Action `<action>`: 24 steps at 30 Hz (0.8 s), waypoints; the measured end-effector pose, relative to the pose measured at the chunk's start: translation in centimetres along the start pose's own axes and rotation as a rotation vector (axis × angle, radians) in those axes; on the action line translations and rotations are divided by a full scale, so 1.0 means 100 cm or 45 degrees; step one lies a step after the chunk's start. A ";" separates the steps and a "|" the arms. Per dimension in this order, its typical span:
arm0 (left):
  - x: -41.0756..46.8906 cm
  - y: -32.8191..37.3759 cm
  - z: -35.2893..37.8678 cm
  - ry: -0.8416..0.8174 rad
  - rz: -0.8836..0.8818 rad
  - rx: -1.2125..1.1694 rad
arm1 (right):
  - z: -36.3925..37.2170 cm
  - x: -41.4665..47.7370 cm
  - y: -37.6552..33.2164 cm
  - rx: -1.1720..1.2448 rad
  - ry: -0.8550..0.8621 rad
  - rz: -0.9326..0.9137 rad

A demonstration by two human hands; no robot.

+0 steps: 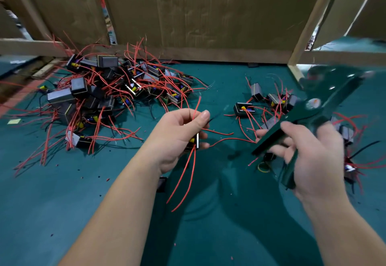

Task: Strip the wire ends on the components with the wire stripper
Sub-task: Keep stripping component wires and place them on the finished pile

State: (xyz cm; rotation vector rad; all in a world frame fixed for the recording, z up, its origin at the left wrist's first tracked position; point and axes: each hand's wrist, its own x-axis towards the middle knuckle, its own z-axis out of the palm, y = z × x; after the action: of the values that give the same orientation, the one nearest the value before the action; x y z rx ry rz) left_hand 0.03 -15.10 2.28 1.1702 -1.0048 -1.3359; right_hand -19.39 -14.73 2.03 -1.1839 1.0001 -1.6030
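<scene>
Two hands nearest the camera; what did each have?

> First the left hand (pixel 176 139): fingers curled round one component (pixel 193 141), thumb and forefinger pinching its thin black wire (pixel 212 119) so the end stuck out to the right; red wires (pixel 191 167) hung loose below the palm. Then the right hand (pixel 313 161): fingers wrapped round the handles of the green wire stripper (pixel 325 109); handles looked spread apart; the head was motion-blurred, so I couldn't tell how its jaws stood.

Tool on the wire?

> No; the stripper was up and to the right, well apart from the black wire end; nothing sat in it that I could see. I read it as the set-up step: wire presented, tool not yet on it.

Next move?

> My call: bring the stripper head down-left to the pinched end; seat only the tip in the notch; squeeze, then pull. The pinch has to be firm or that thin wire slides out with the insulation.

Further out?

> Green mat (pixel 62 203) carried flecks of red insulation; a small group of components (pixel 271 100) lay just beyond the right hand, probably the done ones, though the wire ends were too small to confirm; the big tangled pile (pixel 108 90) sat far left, likely the backlog; cardboard wall (pixel 208 15) behind everything.
</scene>
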 end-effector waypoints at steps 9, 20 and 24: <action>0.000 0.002 -0.003 0.000 0.068 0.025 | 0.002 -0.015 0.002 0.038 -0.239 -0.350; -0.001 0.005 -0.002 0.112 0.152 0.056 | 0.010 -0.012 -0.008 0.468 -0.621 0.558; -0.002 0.005 -0.002 0.074 0.255 0.129 | 0.014 -0.014 -0.010 0.586 -0.781 0.856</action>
State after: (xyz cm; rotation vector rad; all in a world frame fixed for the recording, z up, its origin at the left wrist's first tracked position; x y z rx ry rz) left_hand 0.28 -14.96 2.81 1.1450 -1.1269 -1.0983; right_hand -18.03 -13.22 2.87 -0.8084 0.4980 -0.7897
